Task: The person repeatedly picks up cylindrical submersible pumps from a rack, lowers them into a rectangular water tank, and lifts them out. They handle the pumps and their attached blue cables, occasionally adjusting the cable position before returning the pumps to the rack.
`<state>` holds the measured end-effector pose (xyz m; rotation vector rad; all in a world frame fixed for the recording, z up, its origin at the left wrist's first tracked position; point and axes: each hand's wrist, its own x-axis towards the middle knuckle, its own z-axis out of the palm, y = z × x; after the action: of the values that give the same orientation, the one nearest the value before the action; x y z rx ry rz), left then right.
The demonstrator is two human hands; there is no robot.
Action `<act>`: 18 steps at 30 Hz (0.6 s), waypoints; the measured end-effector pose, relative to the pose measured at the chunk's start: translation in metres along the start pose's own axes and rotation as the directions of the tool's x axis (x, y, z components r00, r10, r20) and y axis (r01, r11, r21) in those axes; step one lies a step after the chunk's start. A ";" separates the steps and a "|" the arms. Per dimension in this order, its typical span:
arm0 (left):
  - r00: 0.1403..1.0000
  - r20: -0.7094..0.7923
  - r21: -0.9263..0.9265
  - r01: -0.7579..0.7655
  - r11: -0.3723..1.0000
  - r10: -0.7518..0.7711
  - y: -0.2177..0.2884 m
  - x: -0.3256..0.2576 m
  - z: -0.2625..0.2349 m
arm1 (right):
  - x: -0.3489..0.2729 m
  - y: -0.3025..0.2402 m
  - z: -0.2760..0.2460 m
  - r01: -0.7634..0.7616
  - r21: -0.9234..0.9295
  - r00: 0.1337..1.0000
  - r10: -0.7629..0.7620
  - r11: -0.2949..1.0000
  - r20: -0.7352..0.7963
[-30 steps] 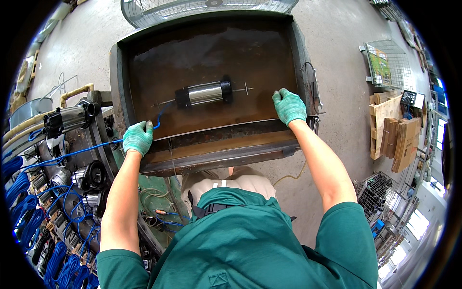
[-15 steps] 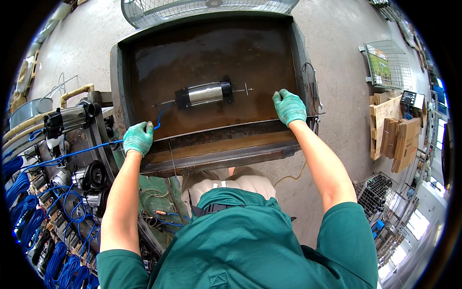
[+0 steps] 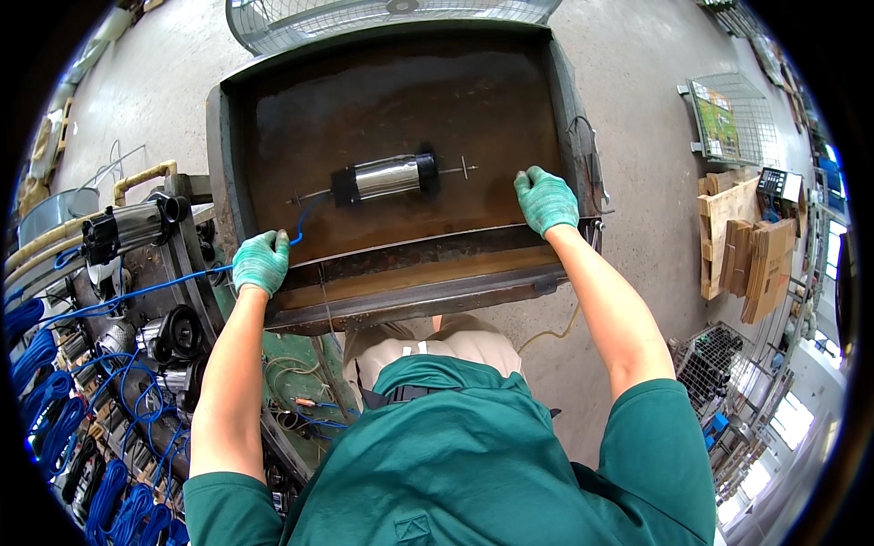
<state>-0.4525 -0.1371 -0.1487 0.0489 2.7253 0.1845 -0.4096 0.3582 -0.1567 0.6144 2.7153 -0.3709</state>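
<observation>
A wide dark metal tank (image 3: 217, 155) of brownish water lies before me. In its middle is a silver cylindrical pump (image 3: 386, 177) with black end caps and thin rods sticking out of both ends. From the pump's left end a blue cable (image 3: 182, 278) runs under my left hand (image 3: 260, 262) and on toward the left. That hand, in a green glove, is closed around the cable at the tank's near left corner. My right hand (image 3: 548, 200), gloved too, is curled over the near right part of the tank; whatever its fingers hold, if anything, is hidden.
Left stands a bench with another silver pump (image 3: 127, 227), motor parts and bundles of blue cable (image 3: 114, 496). A wire-mesh guard (image 3: 401, 9) is beyond the tank. At right are cardboard sheets (image 3: 765, 273), a wooden pallet (image 3: 719, 237) and a mesh cage (image 3: 733, 118).
</observation>
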 end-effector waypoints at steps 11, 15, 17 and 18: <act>1.000 -0.014 -0.001 0.001 1.000 -0.001 0.001 -0.002 0.000 | 0.000 0.000 -0.001 -0.018 0.017 1.000 0.018 1.000 -0.012; 0.998 -0.052 0.000 -0.026 1.000 0.026 0.001 -0.002 0.004 | -0.002 0.002 -0.003 -0.010 0.030 0.999 0.011 1.000 -0.033; 0.986 -0.139 -0.038 -0.097 0.995 0.091 0.000 -0.002 0.007 | 0.000 0.003 -0.003 -0.011 0.027 0.999 0.012 1.000 -0.046; 0.972 -0.191 -0.057 -0.153 0.987 0.139 -0.003 -0.003 0.009 | -0.002 0.001 -0.006 -0.029 0.027 1.000 0.029 0.999 -0.005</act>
<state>-0.4463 -0.1395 -0.1558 0.2232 2.9002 0.3443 -0.4094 0.3605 -0.1509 0.6617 2.7074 -0.3992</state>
